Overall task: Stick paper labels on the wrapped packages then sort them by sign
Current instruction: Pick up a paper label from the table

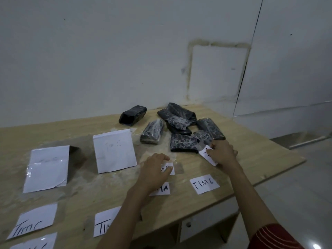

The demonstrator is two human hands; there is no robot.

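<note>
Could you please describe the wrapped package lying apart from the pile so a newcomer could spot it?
On the wooden table, find the pile of wrapped packages by the wall. Left of that pile, behind the right-hand standing sign, lies the lone package. It lies farthest left, well clear of the rest, and looks plain black rather than mottled.

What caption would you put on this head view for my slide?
Labelling: right hand holds a paper label beside the wrapped packages; left hand touches another label on the table.

Your black wrapped packages (181,141) are lying heaped farthest from you; white handwritten labels (204,184) are lying nearer.
</note>
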